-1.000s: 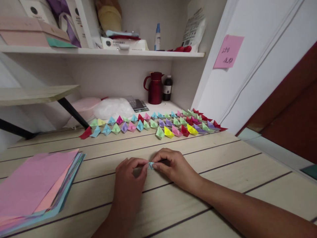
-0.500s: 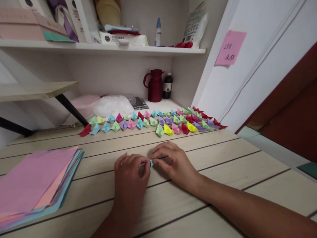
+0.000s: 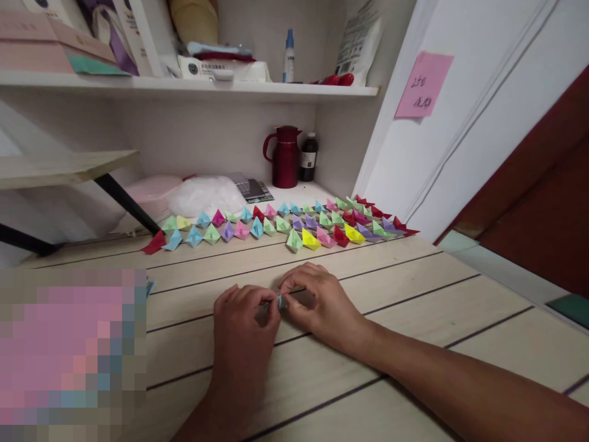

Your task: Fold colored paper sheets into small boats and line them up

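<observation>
My left hand (image 3: 243, 325) and my right hand (image 3: 317, 301) meet on the wooden table (image 3: 414, 288), fingertips pinched together on a tiny folded light-blue paper piece (image 3: 281, 301). Most of that paper is hidden by my fingers. Beyond my hands lie rows of several small folded paper boats (image 3: 285, 224) in red, blue, green, pink, purple and yellow. A stack of coloured paper sheets (image 3: 69, 350) lies at the left, blurred out.
A red jug (image 3: 284, 156) and a dark bottle (image 3: 309, 157) stand at the back by the wall. White plastic bag (image 3: 205, 196) and a pink box lie behind the boats. A shelf (image 3: 184, 92) with packages hangs above. A pink note (image 3: 422, 84) sticks on the right panel.
My hands have stayed pinched on the blue paper, with small finger shifts. The view has drifted slightly, so the scene sits a little lower and to the left.
</observation>
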`<state>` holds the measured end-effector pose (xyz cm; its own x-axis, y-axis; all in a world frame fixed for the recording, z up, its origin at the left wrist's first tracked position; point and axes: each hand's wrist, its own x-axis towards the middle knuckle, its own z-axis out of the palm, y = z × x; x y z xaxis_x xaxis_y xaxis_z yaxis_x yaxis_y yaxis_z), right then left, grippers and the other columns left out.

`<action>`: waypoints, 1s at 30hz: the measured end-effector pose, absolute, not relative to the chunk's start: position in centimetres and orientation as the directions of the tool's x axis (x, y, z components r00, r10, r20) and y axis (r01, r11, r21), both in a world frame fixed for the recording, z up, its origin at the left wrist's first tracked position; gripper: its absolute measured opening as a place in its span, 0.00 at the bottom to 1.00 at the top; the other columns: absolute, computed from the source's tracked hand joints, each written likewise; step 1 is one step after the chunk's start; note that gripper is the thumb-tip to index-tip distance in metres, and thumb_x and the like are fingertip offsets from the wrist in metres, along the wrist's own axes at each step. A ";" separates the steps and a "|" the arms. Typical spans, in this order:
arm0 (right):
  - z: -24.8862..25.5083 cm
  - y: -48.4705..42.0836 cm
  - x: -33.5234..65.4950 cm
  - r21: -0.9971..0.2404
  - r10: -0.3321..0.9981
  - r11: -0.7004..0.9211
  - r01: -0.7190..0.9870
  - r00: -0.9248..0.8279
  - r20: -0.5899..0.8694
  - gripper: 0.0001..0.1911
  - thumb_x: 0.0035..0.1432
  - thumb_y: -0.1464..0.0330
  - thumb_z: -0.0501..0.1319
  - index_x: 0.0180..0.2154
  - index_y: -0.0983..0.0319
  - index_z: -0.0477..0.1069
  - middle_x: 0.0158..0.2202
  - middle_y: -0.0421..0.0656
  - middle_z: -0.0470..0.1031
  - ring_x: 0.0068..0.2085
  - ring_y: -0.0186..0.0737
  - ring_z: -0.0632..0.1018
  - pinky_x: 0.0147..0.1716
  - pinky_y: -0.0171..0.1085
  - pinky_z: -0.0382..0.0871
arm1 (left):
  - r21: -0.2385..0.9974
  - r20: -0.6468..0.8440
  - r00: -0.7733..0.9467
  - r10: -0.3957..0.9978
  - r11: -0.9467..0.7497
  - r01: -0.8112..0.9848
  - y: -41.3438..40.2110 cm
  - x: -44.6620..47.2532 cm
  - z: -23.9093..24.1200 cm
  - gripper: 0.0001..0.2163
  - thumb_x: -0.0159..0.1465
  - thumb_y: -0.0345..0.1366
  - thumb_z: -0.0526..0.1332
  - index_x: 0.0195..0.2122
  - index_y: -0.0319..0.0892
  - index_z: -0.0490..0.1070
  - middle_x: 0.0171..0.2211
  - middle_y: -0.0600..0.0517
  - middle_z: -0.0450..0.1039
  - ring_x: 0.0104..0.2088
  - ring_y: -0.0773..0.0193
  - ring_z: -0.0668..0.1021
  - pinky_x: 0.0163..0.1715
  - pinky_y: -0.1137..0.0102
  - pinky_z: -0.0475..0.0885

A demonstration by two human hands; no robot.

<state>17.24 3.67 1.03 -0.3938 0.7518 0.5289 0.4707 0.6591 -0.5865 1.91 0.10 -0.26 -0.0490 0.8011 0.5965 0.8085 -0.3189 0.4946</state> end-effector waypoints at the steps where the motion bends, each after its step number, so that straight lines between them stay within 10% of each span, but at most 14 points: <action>1: 1.0 3.7 17.2 -0.608 0.762 0.648 0.460 -0.384 0.522 0.06 0.51 0.77 0.63 0.30 0.60 0.72 0.32 0.40 0.78 0.37 0.40 0.75 0.42 0.40 0.65 | 0.511 0.590 -0.062 0.805 -0.312 0.801 0.1 2.0 -0.2 0.05 0.56 0.28 0.61 0.26 0.46 0.72 0.27 0.55 0.79 0.32 0.60 0.79 0.47 0.58 0.65; 21: 0.3 4.6 17.5 -0.835 0.887 0.446 0.323 -0.286 0.363 0.07 0.53 0.78 0.60 0.30 0.61 0.74 0.34 0.42 0.79 0.36 0.39 0.78 0.35 0.36 0.70 | 0.798 0.251 -0.339 0.907 0.004 0.603 0.3 1.5 0.0 0.01 0.53 0.32 0.61 0.26 0.43 0.73 0.24 0.54 0.77 0.26 0.62 0.79 0.29 0.69 0.71; 30: 0.4 4.2 17.2 -0.736 0.798 0.592 0.328 -0.367 0.478 0.06 0.52 0.76 0.63 0.28 0.60 0.75 0.31 0.40 0.78 0.36 0.38 0.77 0.38 0.37 0.68 | 0.702 0.446 -0.206 0.871 -0.198 0.684 0.3 1.7 -0.5 0.03 0.53 0.30 0.60 0.25 0.43 0.72 0.25 0.54 0.76 0.27 0.64 0.78 0.29 0.70 0.71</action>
